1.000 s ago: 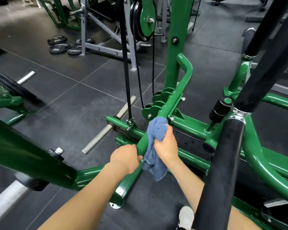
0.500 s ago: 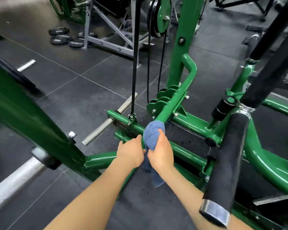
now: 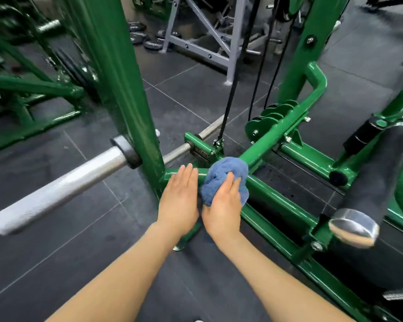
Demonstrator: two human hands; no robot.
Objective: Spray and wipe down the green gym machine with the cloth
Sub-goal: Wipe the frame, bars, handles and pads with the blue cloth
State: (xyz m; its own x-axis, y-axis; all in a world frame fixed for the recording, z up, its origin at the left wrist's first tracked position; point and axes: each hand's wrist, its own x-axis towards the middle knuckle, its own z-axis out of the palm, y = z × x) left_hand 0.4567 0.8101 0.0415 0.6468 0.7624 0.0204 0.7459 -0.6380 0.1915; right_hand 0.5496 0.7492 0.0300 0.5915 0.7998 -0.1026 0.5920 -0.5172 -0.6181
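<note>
Where the low green tubes of the machine [image 3: 286,201] meet near the floor, a bunched blue cloth [image 3: 223,176] sitting right on the joint, pressed against the paint. Right hand [image 3: 221,205] laid over the near side of the cloth, fingers fairly straight and close together, pushing it onto the tube; whether the thumb hooks under the fabric cannot be told. Left hand [image 3: 179,196] just beside it, flat, fingers straight and pressed together, fingertips touching the short green crosspiece left of the cloth; holding nothing. Both bare forearms reaching in from the bottom edge. Thick green upright [image 3: 123,77] close to the camera on the left, with a knurled silver peg [image 3: 56,194] sticking out from it toward the lower left. Beyond the cloth, a thinner steel bar [image 3: 191,145] lying low across the frame, and black cables [image 3: 233,89] rising from a bracket there. On the right, a black padded roller [image 3: 377,182] with a shiny metal end cap. Dark rubber floor tiles [image 3: 79,263] underneath. Farther back, a grey steel frame [image 3: 209,36] and several black weight plates [image 3: 149,43] on the floor; more green equipment at far left, blurred.
</note>
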